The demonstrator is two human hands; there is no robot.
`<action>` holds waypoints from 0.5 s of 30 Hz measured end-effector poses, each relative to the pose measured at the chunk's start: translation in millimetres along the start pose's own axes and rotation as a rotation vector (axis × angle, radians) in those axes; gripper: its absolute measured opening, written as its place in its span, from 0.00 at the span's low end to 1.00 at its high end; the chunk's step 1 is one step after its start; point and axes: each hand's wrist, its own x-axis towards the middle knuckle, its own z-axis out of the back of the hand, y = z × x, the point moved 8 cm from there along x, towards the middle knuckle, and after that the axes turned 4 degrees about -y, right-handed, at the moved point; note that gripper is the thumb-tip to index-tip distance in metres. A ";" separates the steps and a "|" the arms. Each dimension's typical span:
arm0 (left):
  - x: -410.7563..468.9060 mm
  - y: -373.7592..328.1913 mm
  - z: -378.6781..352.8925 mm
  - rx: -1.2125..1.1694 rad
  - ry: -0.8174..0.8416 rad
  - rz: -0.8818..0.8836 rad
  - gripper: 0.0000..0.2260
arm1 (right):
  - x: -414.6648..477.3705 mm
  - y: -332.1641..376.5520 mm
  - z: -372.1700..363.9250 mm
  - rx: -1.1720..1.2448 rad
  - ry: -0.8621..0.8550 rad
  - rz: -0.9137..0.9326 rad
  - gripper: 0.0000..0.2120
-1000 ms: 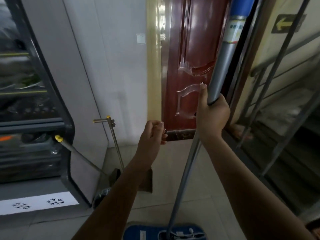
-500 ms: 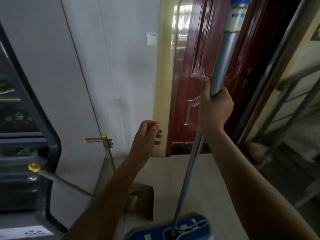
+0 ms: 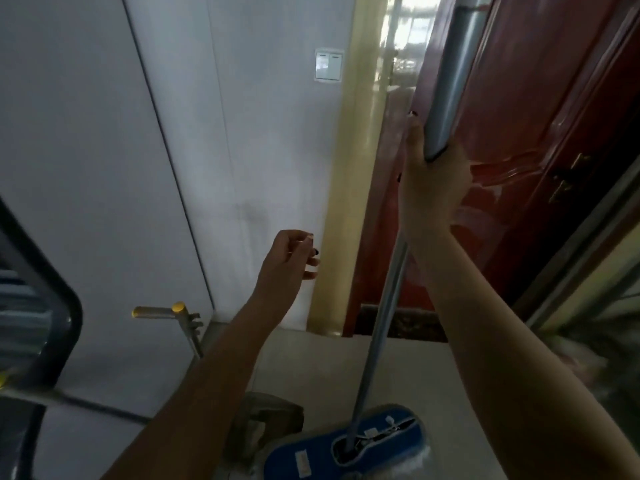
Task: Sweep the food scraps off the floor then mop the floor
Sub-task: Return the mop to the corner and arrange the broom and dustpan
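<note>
Right hand (image 3: 433, 188) is wrapped tight round the mop handle (image 3: 446, 98), gripping just under the thick grey sleeve, right in front of the red door (image 3: 540, 116). The pole slants down from there to the blue mop head (image 3: 346, 452), flat on the tiled floor (image 3: 311, 368) below the door. Left hand (image 3: 287, 261) hangs in the air just left of the door's yellow frame (image 3: 349, 202), fingers loosely curled, nothing visible in it. Down left of the door, beside the mop head, sits a brown dustpan (image 3: 270, 420); it's too blurred to tell what's in it. Further left, a yellow-tipped handle (image 3: 157, 311) sticks out by the white wall, with a light switch (image 3: 328, 68) high up beside the frame.
</note>
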 end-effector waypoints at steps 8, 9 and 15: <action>85.6 27.1 -29.2 0.010 -0.170 0.027 0.05 | 47.4 -71.3 -108.3 0.185 0.221 -0.098 0.15; 93.1 28.4 -27.2 0.015 -0.188 0.023 0.05 | 49.9 -73.2 -121.5 0.214 0.244 -0.104 0.15; 146.1 34.5 3.9 0.045 -0.280 0.001 0.05 | 66.2 -77.2 -200.2 0.276 0.308 -0.113 0.16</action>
